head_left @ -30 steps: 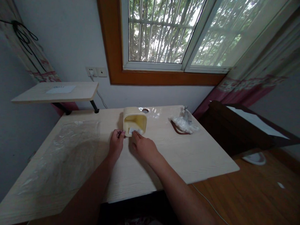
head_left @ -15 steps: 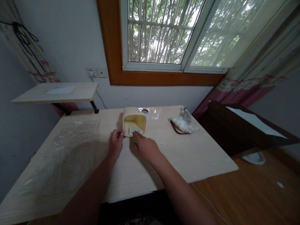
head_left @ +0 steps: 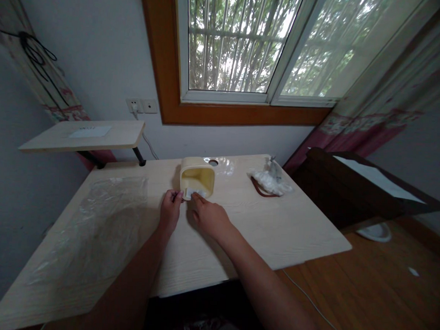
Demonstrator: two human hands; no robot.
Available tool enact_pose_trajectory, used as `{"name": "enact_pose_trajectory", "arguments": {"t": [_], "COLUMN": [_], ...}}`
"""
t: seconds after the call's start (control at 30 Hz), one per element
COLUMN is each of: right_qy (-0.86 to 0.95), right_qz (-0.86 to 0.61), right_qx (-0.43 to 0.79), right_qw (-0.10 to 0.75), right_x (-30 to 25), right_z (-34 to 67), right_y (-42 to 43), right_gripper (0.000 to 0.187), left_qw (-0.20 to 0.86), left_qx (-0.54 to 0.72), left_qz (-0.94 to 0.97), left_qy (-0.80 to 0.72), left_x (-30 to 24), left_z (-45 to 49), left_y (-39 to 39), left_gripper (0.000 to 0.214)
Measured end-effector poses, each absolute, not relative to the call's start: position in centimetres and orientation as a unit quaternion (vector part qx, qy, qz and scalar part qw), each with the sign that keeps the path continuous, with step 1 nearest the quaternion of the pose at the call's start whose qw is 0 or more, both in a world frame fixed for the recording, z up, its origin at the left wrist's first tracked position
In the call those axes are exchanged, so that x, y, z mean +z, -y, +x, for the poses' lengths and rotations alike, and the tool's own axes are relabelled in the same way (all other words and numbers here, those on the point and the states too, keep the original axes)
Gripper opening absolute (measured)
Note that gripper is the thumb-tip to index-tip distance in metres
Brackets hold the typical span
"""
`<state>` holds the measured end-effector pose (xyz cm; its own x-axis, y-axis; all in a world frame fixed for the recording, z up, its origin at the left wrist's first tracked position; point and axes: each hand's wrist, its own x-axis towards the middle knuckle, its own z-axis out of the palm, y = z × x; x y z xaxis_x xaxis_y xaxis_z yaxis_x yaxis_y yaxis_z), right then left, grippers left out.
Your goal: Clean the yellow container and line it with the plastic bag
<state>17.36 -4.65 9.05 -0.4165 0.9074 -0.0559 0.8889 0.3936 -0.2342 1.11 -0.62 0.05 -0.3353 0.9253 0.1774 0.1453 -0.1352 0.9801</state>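
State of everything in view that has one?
Cream container: on its side, open end facing the person
White piece: inside container's lower edge, partly covered by right hand
Left hand: fingers curled at container's lower left corner
Clear plastic sheet: spread out, wrinkled
Plastic bag: crumpled
Left socket: plugged in
Black cord: looped, hanging

Compared with half a second ago, the right hand (head_left: 212, 218) sits slightly further left, its fingers at the front edge of the cream container (head_left: 197, 163); the thin white piece (head_left: 190, 193) inside has slid left too, nearer the front left corner.
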Motion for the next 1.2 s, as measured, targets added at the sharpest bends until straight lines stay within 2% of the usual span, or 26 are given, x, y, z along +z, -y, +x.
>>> {"name": "enact_pose_trajectory", "arguments": {"t": [0.33,0.63,0.93,1.2], "right_qy": [0.841,0.818,0.806,0.816], "right_qz": [-0.514,-0.56,-0.588,-0.571], "right_qx": [0.147,0.112,0.062,0.06], "right_qw": [0.086,0.063,0.036,0.07], "right_x": [8.7,7.9,7.8,7.5], "right_z": [16.4,18.3,18.2,17.9], "right_y": [5.1,4.0,2.8,2.2], "right_gripper": [0.064,0.063,0.049,0.051], "left_qw": [0.323,0.349,0.347,0.333], "left_qx": [0.582,0.606,0.612,0.626], "left_qz": [0.472,0.46,0.456,0.444], "left_qy": [-0.578,-0.547,-0.545,-0.548], "left_x": [0.0,0.3,0.3,0.6], "left_z": [1.0,1.4,1.3,1.0], "left_y": [0.6,0.6,0.6,0.7], "left_gripper": [0.029,0.027,0.026,0.024]}}
